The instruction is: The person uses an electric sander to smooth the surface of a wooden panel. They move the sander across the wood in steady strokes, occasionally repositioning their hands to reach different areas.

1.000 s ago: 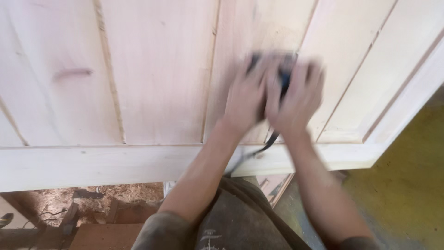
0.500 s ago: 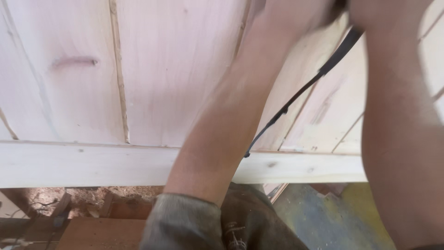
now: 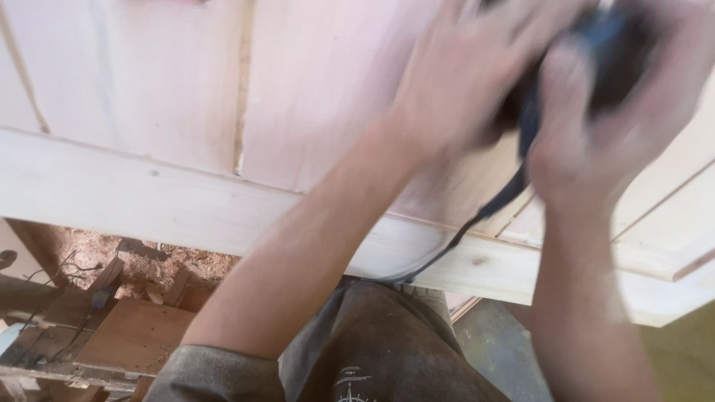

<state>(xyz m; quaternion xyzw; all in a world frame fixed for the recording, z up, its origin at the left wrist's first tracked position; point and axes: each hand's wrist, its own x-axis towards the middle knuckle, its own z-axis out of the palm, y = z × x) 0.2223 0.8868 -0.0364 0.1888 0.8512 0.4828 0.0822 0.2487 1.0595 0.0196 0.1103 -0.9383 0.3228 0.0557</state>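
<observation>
Big pale wood panel [image 3: 149, 97] w/ raised boards and grooves fills most of the view, lying flat; all places below are relative to it. Its near rail [image 3: 134, 197] runs left-right along the edge closest to the person.

Left hand [image 3: 462, 82] and right hand [image 3: 603, 126] are both over the panel's right part, close together, blurred w/ motion. Between them is a dark blue power sander [image 3: 596, 59]; both hands are wrapped round its body, left on the near-left side, right over the top-right. Fingers too smeared to tell exact grip.

Doing this step well, in my judgement: keep the sander base flat on the board, even pressure from both hands, move along the grain parallel to the grooves, don't tip into a groove or dwell on the rail joint.

Black cord [image 3: 477, 223] leaves the sander's near end, crosses the near rail and drops off the panel edge; better kept behind the tool, off the sanded path.

Sander's long axis: hard to tell thru blur. Cord end points toward the person, so the front prob. points away, roughly along the boards.

Below the panel's near-left edge: wood offcuts [image 3: 134, 335] and sawdust [image 3: 97, 257] on the floor.
</observation>
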